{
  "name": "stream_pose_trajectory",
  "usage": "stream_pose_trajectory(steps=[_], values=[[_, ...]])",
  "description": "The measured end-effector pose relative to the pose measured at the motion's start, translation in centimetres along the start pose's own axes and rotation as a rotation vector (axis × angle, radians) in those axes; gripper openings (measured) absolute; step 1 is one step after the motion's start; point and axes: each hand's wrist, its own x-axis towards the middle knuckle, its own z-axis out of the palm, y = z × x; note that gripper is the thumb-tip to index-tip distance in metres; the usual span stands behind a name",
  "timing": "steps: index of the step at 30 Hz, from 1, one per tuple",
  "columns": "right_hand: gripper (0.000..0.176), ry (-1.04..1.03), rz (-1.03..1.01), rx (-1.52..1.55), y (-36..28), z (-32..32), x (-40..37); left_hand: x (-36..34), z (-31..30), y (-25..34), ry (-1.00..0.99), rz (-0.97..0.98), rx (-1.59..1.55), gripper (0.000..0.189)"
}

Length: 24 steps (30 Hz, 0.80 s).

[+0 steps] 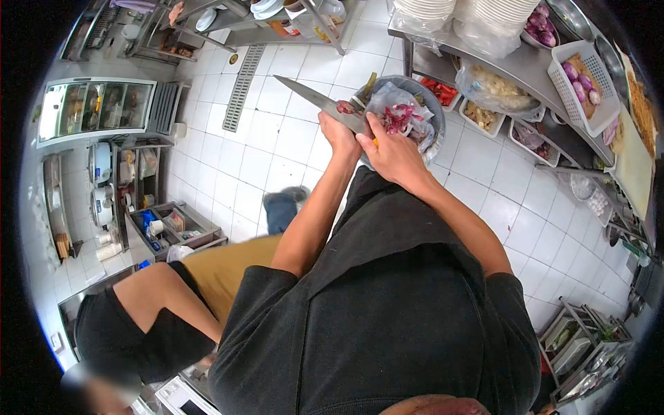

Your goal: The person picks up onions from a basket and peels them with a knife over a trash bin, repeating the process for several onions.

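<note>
A large kitchen knife with a broad, pointed blade reaches up and left over the floor. My right hand is closed round its handle, a bit of yellow showing by the fingers. Against the blade near the handle is my left hand, its thumb at the lower edge and most fingers hidden beneath. A small reddish-brown scrap lies on the blade beside that hand. Just beyond both hands stands a grey bin lined with a plastic bag. Inside are purple-red onion peelings and some green stalk pieces.
At right, a steel counter holds stacked white containers and a white basket of red onions. Food baskets sit beneath it. Another person is close on my left. A floor drain crosses the white tiles; a glass-fronted cabinet stands far left.
</note>
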Motion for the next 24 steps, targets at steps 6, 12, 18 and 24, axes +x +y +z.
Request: stream_pose_trajectory(steps=[6, 12, 18, 24], values=[[0.064, -0.009, -0.033, 0.001, 0.0, 0.8, 0.6, -0.8, 0.0, 0.2, 0.056, 0.080, 0.076, 0.030], [0.063, 0.004, -0.015, 0.009, -0.3, 1.1, 2.0, -0.3, -1.7, -1.8, -0.030, 0.095, 0.207, 0.031], [0.061, -0.016, 0.011, 0.238, 0.1, 0.6, 3.8, -0.3, -1.8, -1.7, -0.249, -0.144, -0.253, 0.029], [0.053, -0.140, 0.128, 0.721, 2.1, 0.0, 4.7, -1.7, -1.1, 0.0, -0.352, -0.221, -0.110, 0.031]])
